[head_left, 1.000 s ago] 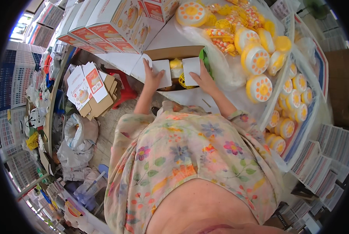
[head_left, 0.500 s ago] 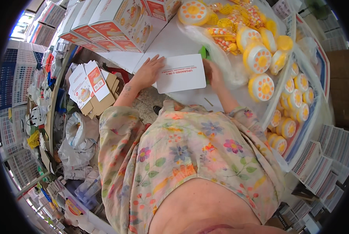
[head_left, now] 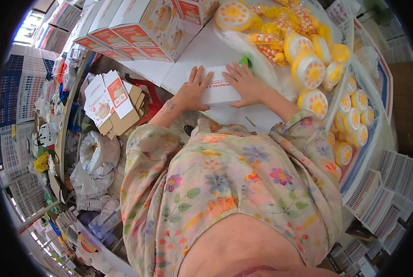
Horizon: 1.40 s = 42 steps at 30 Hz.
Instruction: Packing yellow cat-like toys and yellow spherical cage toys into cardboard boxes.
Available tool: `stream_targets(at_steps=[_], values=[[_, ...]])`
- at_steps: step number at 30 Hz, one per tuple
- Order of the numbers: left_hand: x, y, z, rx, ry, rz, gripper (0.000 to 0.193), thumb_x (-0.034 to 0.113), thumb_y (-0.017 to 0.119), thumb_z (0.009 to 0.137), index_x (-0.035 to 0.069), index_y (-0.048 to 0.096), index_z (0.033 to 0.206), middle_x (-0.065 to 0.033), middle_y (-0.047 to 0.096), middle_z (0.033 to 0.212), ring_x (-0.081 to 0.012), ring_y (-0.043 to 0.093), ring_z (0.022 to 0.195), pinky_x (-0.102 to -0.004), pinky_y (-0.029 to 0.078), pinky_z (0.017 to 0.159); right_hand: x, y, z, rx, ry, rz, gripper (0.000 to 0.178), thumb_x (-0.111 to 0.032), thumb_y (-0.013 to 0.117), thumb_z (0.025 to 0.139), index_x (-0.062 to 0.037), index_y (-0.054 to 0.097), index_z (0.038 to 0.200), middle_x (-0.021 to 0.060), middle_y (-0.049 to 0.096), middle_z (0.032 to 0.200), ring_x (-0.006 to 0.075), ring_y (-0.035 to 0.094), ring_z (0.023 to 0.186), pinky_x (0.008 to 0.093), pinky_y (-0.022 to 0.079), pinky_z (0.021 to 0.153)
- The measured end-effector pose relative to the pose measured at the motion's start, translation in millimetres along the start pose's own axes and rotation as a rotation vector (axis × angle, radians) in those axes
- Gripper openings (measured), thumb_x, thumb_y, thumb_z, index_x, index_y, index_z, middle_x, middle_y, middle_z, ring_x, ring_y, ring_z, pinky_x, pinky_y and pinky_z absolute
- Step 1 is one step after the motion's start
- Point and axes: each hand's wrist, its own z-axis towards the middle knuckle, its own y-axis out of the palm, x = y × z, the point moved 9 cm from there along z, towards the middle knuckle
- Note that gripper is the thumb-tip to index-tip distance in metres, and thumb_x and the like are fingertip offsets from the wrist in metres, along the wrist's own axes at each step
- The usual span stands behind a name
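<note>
On the white tabletop (head_left: pixel 181 74) in front of me lies a white cardboard piece (head_left: pixel 219 87) with red print, perhaps a box with its flap toward me. My left hand (head_left: pixel 192 90) rests over its left edge, fingers stretched out. Across its right side lies my right hand (head_left: pixel 249 87), with fingers spread and thumb near the front edge. Both palms face down, and the hands partly cover the cardboard. A bit of something green (head_left: pixel 247 62) shows just beyond my right fingertips.
Printed white-and-red boxes (head_left: pixel 144 30) stand stacked at the far left. Yellow-and-white round toys (head_left: pixel 308 71) and bagged small parts (head_left: pixel 285 23) fill clear plastic at the right. Flat printed cards and brown cardboard (head_left: pixel 118 99) lie left of me, above white plastic bags (head_left: pixel 98 157).
My right hand has come from behind the cardboard's right edge to lie on top of it. My left hand has shifted right onto it. The cardboard's visible face looks shallower.
</note>
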Motion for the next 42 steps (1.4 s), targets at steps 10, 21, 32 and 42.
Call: stream_targets(at_steps=[10,21,32,42], values=[[0,6,-5,-0.026,0.082,0.082,0.101,0.038,0.073,0.066,0.009,0.015,0.144,-0.0292,0.011,0.145,-0.0485,0.009,0.135,-0.0503,0.034,0.103,-11,9,-6,0.108,-0.029,-0.066,0.092,-0.051,0.065,0.072,0.0006,0.028,0.138,0.0252,0.02,0.145,0.0417,0.015,0.136,0.0543,0.014,0.109],[7,9,-21,0.123,0.06,0.158,0.093,0.042,0.07,0.069,0.014,0.023,0.143,-0.0224,0.012,0.148,-0.0465,0.01,0.135,-0.0641,0.024,0.101,-23,9,-4,0.087,0.11,-0.048,0.083,-0.04,0.066,0.075,-0.0022,0.029,0.139,0.0187,0.024,0.146,0.0355,0.018,0.137,0.0544,0.016,0.108],[30,12,-17,0.32,0.05,0.239,0.074,0.036,0.065,0.078,0.02,0.031,0.141,-0.0147,0.026,0.145,-0.0354,0.022,0.135,-0.059,0.018,0.105,-19,23,-23,0.488,0.211,-0.054,0.058,-0.02,0.062,0.079,-0.006,0.042,0.131,0.0104,0.04,0.138,0.0273,0.034,0.131,0.047,0.026,0.106],[28,13,-3,0.527,0.011,0.141,0.053,0.024,0.065,0.079,0.022,0.048,0.13,-0.0097,0.04,0.139,-0.0305,0.035,0.129,-0.0457,0.027,0.106,104,120,-114,0.704,1.041,0.819,0.026,-0.021,0.06,0.084,-0.001,0.064,0.1,0.0136,0.063,0.097,0.0228,0.06,0.089,0.0333,0.046,0.081]])
